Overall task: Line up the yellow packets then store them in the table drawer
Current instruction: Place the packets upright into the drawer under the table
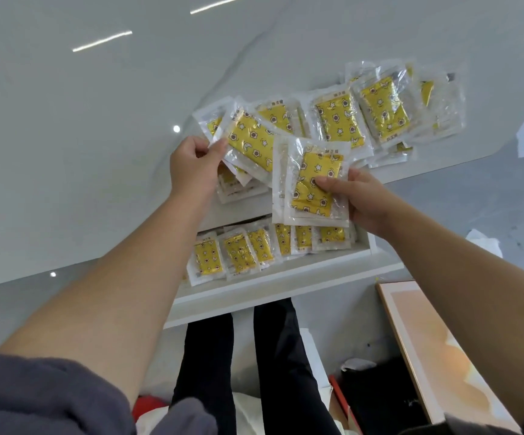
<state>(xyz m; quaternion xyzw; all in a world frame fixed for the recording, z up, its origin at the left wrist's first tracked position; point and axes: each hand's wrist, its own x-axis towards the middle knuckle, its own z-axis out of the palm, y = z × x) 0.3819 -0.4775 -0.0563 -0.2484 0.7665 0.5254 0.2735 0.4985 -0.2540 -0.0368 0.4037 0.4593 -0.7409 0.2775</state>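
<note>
**While the left hand (191, 164) and right hand (364, 199) pinch yellow packets, the drawer (286, 279) stands open**

Though I can see small printed characters along the top edge of several wrappers, they are too blurred for me to read. What I can make out is a clear wrapper over a yellow pad patterned with stars, moons and flowers.

On the left hand, the thumb and fingers (220, 146) are pressed together on the corner of one tilted packet (248, 142). It lies over the near end of the loose packets (380, 117), which spread in an overlapping heap across the glossy white surface (97, 120).

On the right hand, the thumb (325, 183) presses on the face of a small stack (309, 196) while the other fingers curl beneath it. That stack is held at the surface's near edge, above the drawer.

Inside the drawer a row of packets (238, 252) lies side by side, overlapping, faces up. Below the drawer front I see legs (279, 356) in dark trousers.
</note>
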